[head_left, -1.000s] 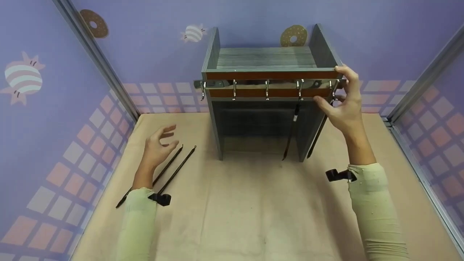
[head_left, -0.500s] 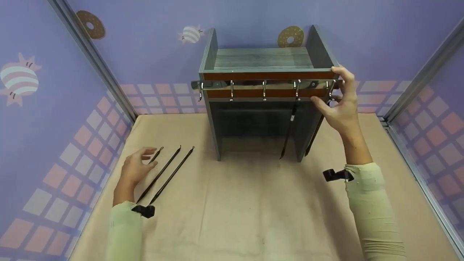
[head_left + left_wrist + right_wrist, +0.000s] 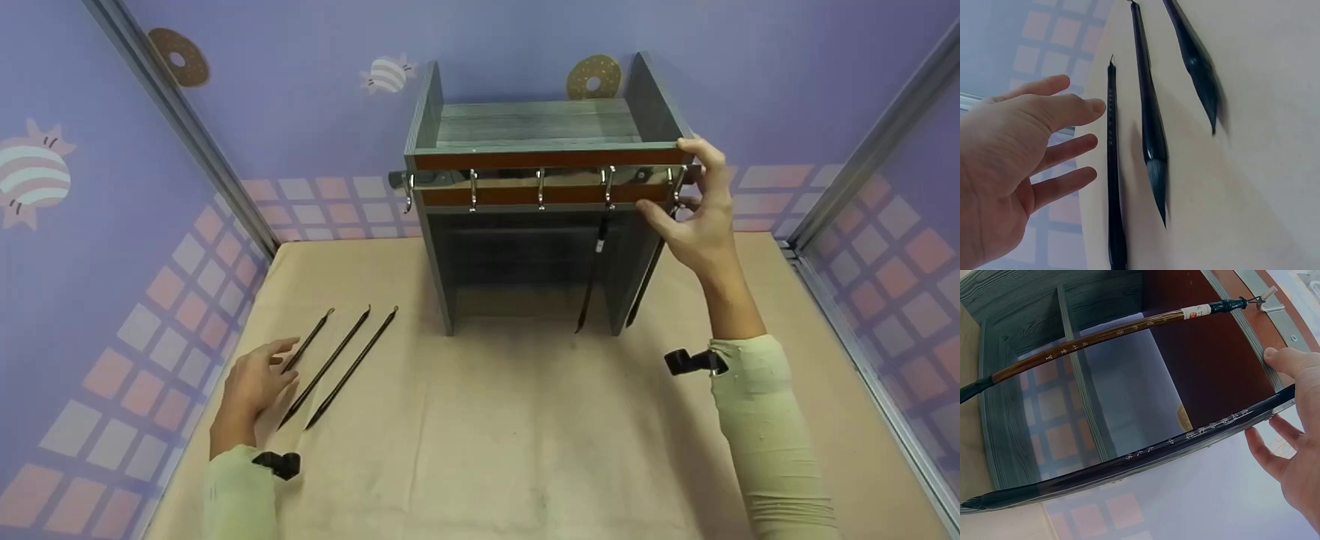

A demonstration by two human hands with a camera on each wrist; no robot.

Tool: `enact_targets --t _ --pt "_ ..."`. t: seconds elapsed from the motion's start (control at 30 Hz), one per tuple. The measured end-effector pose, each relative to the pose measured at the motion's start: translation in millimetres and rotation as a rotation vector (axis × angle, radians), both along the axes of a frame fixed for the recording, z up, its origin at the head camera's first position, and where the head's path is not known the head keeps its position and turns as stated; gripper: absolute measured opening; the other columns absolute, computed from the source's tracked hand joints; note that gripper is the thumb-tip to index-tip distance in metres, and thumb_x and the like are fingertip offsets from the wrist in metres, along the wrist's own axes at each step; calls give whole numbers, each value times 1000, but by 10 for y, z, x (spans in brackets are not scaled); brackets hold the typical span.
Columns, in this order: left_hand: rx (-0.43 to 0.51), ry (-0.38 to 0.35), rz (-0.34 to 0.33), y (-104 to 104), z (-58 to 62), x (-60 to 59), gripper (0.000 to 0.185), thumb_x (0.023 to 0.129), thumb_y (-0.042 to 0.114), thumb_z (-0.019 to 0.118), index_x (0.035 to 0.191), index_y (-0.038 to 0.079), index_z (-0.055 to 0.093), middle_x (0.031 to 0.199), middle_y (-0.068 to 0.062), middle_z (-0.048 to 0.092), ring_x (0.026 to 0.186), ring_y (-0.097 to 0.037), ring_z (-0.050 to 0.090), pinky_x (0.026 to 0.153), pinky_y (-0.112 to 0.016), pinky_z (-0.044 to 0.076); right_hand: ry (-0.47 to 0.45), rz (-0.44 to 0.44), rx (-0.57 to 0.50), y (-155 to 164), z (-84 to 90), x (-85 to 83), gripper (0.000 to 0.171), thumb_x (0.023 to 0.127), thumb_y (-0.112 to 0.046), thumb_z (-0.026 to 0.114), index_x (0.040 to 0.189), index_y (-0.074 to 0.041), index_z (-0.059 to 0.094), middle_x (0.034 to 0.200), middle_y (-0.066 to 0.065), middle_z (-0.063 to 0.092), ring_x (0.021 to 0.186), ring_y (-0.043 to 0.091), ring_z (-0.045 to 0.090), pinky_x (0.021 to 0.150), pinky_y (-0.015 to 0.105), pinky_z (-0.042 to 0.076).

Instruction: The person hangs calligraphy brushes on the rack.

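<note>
Left hand (image 3: 253, 381), head view: relaxed, fingers loosely extended, just beside the leftmost brush (image 3: 307, 341), whose lower part it hides. The middle brush (image 3: 325, 366) and third brush (image 3: 352, 366) lie roughly parallel to it on the table (image 3: 480, 450), slim and dark, loops pointing away from the person. The right hand (image 3: 701, 214) grips the front corner of a grey wooden rack (image 3: 544, 160), index finger on the top edge and thumb at the lower edge of the rail; the remaining fingers are partly hidden. From the hooks (image 3: 540, 189) hang an inner brush (image 3: 590, 277) with a white band and, partly covered by the hand, an outer brush (image 3: 648, 281).

Left wrist view: a narrow gap separates the fingertips from the leftmost brush; its handle bears a column of marks too small to read, and its lower end is cut off. The middle brush shows a dark, pointed tip; the third is cropped above.

Right wrist view: the inner brush, brown with pale characters, loops over a hook, its bristles out of frame. The outer brush is near-black and lettered; its upper end is hard to make out near the fingers.
</note>
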State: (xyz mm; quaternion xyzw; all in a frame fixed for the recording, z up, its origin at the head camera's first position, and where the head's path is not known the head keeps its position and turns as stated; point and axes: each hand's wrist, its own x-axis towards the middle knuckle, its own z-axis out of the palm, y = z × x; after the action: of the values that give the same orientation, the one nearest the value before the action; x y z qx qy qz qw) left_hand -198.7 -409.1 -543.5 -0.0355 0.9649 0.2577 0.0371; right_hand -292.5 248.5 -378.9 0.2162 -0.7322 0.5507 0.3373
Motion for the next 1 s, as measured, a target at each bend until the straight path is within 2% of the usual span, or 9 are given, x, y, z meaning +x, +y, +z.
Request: enact_targets --t 0.17,0.23,0.3,0.57,0.7,0.77,0.87,0.93,1.0 --pt "20 -37 0 -75 -68 31 65 107 8 73 169 11 52 165 -39 52 151 -64 48 119 -78 47 4 -7 2 -3 0 3 79 91 1 88 157 -1 46 162 -2 51 116 13 65 79 17 59" --pt "36 -47 6 -99 -91 34 66 106 6 73 169 10 52 165 -38 51 153 -63 46 124 -80 40 5 -5 2 -4 2 2 79 91 1 88 157 -1 45 161 -4 51 117 14 65 80 17 59" --pt "55 -53 14 -116 -111 38 66 106 4 72 168 10 52 165 -37 53 153 -61 47 126 -80 38 3 -1 0 -4 5 2 79 91 1 88 157 -1 45 162 -3 51 119 15 66 82 17 60" --pt "125 -4 15 -145 -179 40 68 103 -3 71 167 4 51 160 -34 59 145 -57 58 120 -74 49 3 -5 14 2 11 10 80 92 1 88 157 -1 43 168 5 47 120 15 65 81 15 60" --pt "177 -15 14 -171 -213 33 68 103 -4 69 168 2 49 158 -36 59 140 -56 60 118 -73 51 4 -4 18 6 14 7 80 92 0 88 158 -1 43 168 5 47 119 16 65 80 15 59" --pt "201 -28 26 -186 -232 27 68 103 -5 69 168 1 49 156 -36 60 135 -51 62 115 -67 54 -2 0 15 5 13 6 80 92 1 88 159 -1 43 168 5 47 120 18 66 81 15 60" --pt "223 -40 53 -192 -248 17 65 104 -6 69 166 1 52 152 -35 62 121 -39 66 104 -49 59 -12 1 14 6 7 8 80 93 1 88 159 -1 43 169 6 45 122 20 66 82 16 60" --pt "223 -45 63 -194 -252 8 63 103 -7 69 164 1 54 148 -34 64 113 -31 65 95 -39 57 -18 4 13 5 0 10 80 93 1 88 159 -1 43 171 7 43 124 22 65 83 16 60" --pt "219 -54 65 -190 -251 3 61 104 -7 67 163 1 56 144 -34 66 111 -30 65 91 -35 55 -19 5 13 3 -5 9 80 93 1 88 159 -1 43 172 8 43 124 22 65 83 17 60"
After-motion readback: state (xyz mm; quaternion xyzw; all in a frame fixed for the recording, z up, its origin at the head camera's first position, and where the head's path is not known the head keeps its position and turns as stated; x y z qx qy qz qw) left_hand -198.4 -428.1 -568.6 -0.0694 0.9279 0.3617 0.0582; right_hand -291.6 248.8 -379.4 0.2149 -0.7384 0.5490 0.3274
